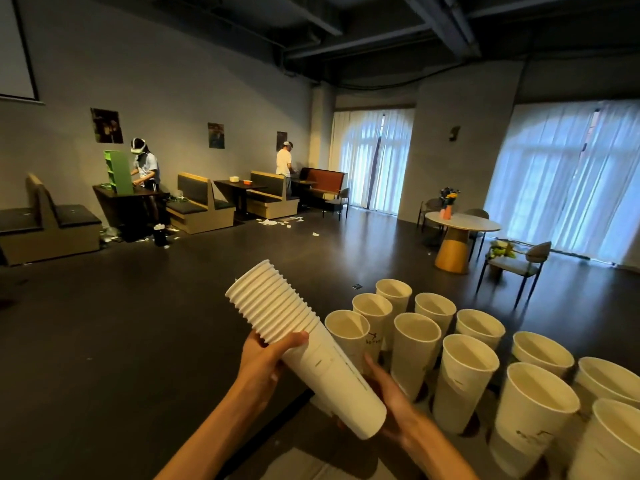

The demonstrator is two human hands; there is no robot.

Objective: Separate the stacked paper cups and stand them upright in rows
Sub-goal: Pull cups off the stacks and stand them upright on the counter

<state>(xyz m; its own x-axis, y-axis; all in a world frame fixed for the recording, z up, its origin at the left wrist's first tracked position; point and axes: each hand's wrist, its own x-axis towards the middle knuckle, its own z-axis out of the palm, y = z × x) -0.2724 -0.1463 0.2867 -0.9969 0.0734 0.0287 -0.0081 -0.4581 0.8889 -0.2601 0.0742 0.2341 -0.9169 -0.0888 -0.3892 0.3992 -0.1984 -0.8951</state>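
Observation:
A stack of white paper cups [298,337] lies tilted in my hands, its rims pointing up and to the left, its base down and to the right. My left hand [266,362] grips the stack just below the rims, thumb across the top. Lower down, my right hand [391,396] holds the bottom cup from the right side. Several separated cups [464,379] stand upright in rows on the table [349,455] to the right of the stack.
The table's left edge runs just below my left forearm, with dark floor beyond it. A round table [462,225] with chairs stands at the right rear. Two people work at booth tables [239,188] along the far wall.

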